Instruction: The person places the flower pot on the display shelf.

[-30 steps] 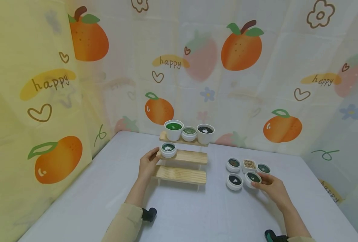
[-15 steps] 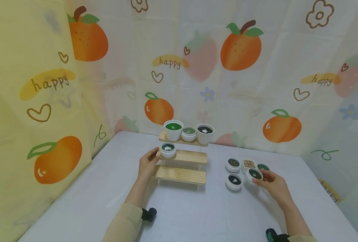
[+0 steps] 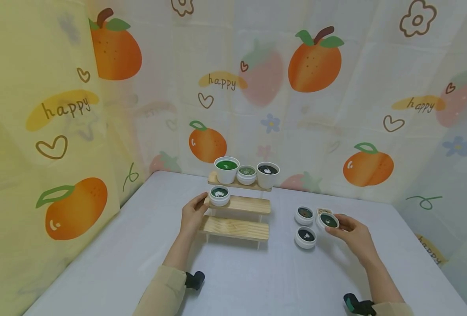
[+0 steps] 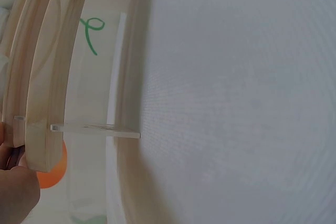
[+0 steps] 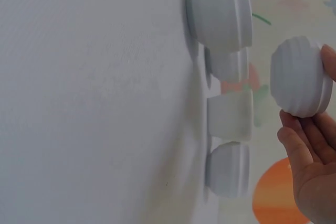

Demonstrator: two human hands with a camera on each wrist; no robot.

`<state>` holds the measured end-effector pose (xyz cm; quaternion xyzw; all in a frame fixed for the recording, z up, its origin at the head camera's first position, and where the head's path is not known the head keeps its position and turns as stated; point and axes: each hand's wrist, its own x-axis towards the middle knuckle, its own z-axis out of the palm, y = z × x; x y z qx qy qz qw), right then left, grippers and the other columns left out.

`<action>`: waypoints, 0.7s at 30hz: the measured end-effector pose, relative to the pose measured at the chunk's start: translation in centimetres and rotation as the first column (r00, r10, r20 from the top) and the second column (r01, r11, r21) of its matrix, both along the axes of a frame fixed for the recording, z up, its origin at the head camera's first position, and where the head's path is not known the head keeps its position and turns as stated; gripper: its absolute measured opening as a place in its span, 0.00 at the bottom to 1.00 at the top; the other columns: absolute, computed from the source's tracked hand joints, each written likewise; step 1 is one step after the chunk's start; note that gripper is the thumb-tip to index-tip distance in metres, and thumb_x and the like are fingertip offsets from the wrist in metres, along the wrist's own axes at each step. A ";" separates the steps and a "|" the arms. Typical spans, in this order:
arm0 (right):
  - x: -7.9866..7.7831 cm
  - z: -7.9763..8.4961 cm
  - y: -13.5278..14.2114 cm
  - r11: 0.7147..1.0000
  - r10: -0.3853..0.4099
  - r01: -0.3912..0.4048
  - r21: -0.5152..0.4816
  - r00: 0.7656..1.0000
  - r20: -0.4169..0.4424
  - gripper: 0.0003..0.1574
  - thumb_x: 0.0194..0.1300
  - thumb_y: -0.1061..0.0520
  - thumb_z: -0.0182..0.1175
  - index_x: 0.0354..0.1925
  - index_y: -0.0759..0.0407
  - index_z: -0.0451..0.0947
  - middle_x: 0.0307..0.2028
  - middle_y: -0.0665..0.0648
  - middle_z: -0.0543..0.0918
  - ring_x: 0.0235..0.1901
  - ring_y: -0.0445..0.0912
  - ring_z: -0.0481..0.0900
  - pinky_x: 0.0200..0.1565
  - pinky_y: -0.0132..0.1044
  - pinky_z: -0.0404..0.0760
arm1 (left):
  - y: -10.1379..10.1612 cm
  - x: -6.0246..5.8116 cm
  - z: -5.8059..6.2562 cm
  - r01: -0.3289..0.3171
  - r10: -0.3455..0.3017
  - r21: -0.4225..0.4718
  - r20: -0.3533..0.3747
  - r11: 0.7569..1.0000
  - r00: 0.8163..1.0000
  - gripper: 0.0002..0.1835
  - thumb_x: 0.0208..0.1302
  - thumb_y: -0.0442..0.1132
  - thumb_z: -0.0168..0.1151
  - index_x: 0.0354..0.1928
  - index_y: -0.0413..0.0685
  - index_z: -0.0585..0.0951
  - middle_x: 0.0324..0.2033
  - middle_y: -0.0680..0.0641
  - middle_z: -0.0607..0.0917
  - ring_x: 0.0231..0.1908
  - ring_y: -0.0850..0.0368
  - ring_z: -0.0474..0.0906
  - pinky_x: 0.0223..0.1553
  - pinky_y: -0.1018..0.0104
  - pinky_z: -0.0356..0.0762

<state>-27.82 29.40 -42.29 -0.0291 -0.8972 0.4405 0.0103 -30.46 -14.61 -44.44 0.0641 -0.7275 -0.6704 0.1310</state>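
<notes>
White tabletop [image 3: 281,281] spreads below. Beside 2 round cups [image 3: 306,237], the right hand [image 3: 355,239], fingers curled, pinches 1 green-filled cup [image 3: 328,221] in mid-air. Farther off, the left hand [image 3: 192,215] pinches the middle shelf [image 3: 249,205], left of 1 small bowl [image 3: 219,199]; behind, 3 containers [image 3: 247,177] line the top shelf [image 3: 255,187].

Downward head view, close sideways wrist views
</notes>
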 end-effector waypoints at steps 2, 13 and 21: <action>-0.2 0.2 -0.3 1.000 0.006 -0.006 0.009 1.000 -0.013 0.47 0.61 0.37 0.66 0.69 0.61 0.66 0.65 0.68 0.75 0.62 0.55 0.72 0.57 0.39 0.77 | 0.0 0.0 0.0 0.000 0.000 0.002 0.003 1.000 1.000 0.23 0.70 0.30 0.56 0.66 0.37 0.72 0.68 0.37 0.73 0.70 0.42 0.68 0.73 0.55 0.69; -0.7 0.8 -2.2 1.000 0.014 -0.014 0.002 0.998 -0.058 0.44 0.61 0.38 0.67 0.67 0.58 0.70 0.61 0.63 0.78 0.55 0.45 0.74 0.46 0.20 0.74 | 0.0 -0.1 -0.2 0.013 -0.013 0.003 0.006 1.000 1.000 0.23 0.70 0.30 0.56 0.66 0.37 0.72 0.68 0.36 0.72 0.71 0.42 0.68 0.73 0.54 0.68; -1.3 1.0 -3.4 0.999 0.022 -0.024 -0.022 0.997 -0.069 0.44 0.60 0.39 0.68 0.67 0.57 0.70 0.62 0.63 0.79 0.49 0.35 0.74 0.45 0.15 0.73 | 0.0 0.0 -0.1 0.006 -0.006 0.014 0.008 1.000 1.000 0.23 0.70 0.30 0.56 0.66 0.37 0.72 0.68 0.36 0.73 0.70 0.42 0.68 0.73 0.54 0.69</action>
